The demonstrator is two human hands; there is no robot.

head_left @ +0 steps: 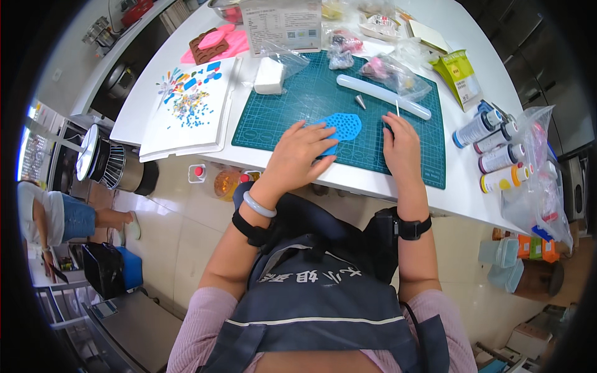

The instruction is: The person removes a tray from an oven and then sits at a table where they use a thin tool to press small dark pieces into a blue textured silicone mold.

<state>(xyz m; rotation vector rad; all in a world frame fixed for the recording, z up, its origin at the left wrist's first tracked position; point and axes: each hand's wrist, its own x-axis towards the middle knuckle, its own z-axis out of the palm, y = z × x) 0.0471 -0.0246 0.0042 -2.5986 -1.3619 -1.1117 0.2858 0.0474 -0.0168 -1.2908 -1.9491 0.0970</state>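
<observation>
A thin blue sheet (348,127), punched with many small round holes, lies on a green cutting mat (286,115). It looks like rolled fondant. My left hand (297,154) rests on its left part with fingers stretched out flat, hiding that edge. To the right, at the mat's front, my right hand (402,146) is closed around a thin white stick (397,107) that points away from me. A small metal piping nozzle (360,101) lies just beyond the sheet. Behind it, a translucent white rolling pin (382,96) lies slantwise across the mat.
On the left, a white board (152,133) bears many small coloured cut-outs. A wrapped white block (268,76) and bagged coloured lumps (398,71) sit at the mat's far side. Several colour bottles (497,156) and a green pouch (457,78) stand right. Another person (59,214) is at far left.
</observation>
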